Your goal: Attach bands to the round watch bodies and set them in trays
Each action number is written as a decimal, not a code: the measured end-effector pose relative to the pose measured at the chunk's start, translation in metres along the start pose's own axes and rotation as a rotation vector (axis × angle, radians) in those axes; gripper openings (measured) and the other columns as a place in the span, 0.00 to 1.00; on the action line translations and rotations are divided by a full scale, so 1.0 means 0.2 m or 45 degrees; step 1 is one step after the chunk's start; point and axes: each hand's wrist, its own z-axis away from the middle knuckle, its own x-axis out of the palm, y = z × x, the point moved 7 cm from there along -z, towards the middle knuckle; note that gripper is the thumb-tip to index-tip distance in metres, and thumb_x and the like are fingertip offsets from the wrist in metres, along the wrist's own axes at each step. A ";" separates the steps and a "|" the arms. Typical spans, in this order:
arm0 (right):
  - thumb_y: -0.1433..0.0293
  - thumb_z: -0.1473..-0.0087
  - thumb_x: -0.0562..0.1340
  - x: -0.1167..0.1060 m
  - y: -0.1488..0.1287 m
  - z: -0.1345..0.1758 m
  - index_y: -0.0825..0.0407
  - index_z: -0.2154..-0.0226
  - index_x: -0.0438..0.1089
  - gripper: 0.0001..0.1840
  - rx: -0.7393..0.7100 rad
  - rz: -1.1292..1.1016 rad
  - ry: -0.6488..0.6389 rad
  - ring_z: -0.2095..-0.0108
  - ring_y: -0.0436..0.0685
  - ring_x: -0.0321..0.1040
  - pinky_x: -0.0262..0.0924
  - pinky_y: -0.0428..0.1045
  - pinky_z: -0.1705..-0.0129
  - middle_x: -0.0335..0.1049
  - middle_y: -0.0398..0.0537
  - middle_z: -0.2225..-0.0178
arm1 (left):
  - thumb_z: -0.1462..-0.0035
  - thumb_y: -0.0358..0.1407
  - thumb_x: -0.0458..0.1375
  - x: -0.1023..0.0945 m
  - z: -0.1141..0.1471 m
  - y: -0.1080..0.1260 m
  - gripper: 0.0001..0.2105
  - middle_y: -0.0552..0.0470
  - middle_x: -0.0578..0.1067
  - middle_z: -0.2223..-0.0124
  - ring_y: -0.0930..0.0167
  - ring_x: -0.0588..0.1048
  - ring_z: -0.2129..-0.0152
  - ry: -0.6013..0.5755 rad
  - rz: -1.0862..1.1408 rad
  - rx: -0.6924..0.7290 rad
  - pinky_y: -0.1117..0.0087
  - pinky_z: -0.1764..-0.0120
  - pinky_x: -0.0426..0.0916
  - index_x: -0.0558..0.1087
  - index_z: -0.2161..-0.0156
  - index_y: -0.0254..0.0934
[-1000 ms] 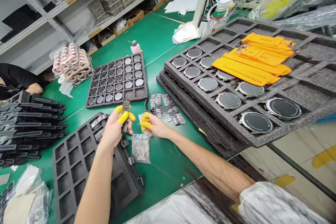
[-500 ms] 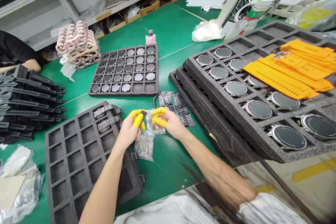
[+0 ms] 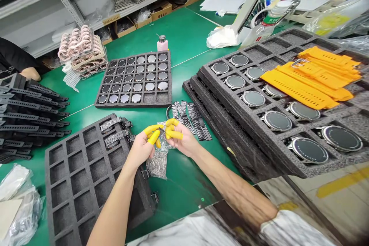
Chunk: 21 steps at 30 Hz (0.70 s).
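Yellow-tipped left hand (image 3: 142, 145) pinches dark piece (image 3: 162, 130) | right hand (image 3: 183, 139) has closed in, hold unclear | both by pin bag (image 3: 157, 164): two-handed handling

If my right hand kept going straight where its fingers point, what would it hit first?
Your right hand would likely meet the dark piece, perhaps watch band, held in your left hand; depth is unclear, and they may already touch.

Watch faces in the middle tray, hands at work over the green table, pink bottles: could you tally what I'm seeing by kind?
Watch faces in the middle tray: 28
Hands, left hand and right hand: 2
Pink bottle: 1
Total: 31
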 end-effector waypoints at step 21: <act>0.49 0.46 0.75 -0.03 -0.19 0.07 0.45 0.68 0.74 0.20 -0.535 0.279 -0.020 0.60 0.61 0.76 0.73 0.61 0.54 0.76 0.45 0.67 | 0.34 0.47 0.56 -0.11 -0.15 0.18 0.20 0.41 0.82 0.50 0.61 0.80 0.55 0.030 -0.848 0.033 0.63 0.50 0.74 0.79 0.47 0.34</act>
